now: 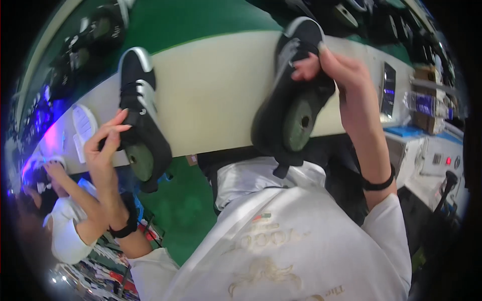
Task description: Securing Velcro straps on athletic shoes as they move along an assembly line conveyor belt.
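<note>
Risk of scuffing against the cream worktable (216, 90), beneath and between both sets of fingers, if lowered crooked. Risk of dropping the larger-looking black sneaker (271, 110), slung from the fingers of the right hand (354, 75) toward the body; probable cause, a front-heavy, one-sided grip with the grey-green shoe last (297, 135) weighing down the heel. Similar danger of twisting for the matching sneaker (150, 125), just right of the fingers of the left hand (103, 150), from a light hold at one edge. Right fingers curled near the tongue, thumb opposed outside, pinching the upper. Left fingertips slightly parted, apparently pinching the collar edge; exact contact too blurred to tell.
</note>
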The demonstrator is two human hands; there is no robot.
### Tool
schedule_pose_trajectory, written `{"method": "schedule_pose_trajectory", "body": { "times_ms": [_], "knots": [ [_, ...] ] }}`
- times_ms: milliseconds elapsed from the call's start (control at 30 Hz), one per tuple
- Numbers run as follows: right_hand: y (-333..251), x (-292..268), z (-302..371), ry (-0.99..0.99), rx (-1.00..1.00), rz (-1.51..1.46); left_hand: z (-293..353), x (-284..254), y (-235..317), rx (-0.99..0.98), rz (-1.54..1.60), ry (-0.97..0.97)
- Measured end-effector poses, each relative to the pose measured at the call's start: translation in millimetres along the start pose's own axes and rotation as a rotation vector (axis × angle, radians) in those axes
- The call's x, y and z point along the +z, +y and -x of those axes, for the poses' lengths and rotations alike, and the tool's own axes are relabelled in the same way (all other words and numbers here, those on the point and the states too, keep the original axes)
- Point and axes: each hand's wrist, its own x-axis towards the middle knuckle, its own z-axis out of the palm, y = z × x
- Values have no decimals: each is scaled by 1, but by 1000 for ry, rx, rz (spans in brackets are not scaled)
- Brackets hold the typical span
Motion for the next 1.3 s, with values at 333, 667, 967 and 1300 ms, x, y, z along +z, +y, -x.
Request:
{"method": "schedule_pose_trajectory", "body": {
  "times_ms": [333,667,967,1300],
  "knots": [
    [-46,35,-90,-164,-9,-299,44,55,-6,-118,89,174],
    [11,96,-289,-14,-365,257,33,60,-11,-171,286,160],
    [0,-31,-171,334,-635,572,-74,62,8,-195,325,259],
    [60,-145,-122,241,-197,987,-269,100,24,158,-431,508]
  ]
}}
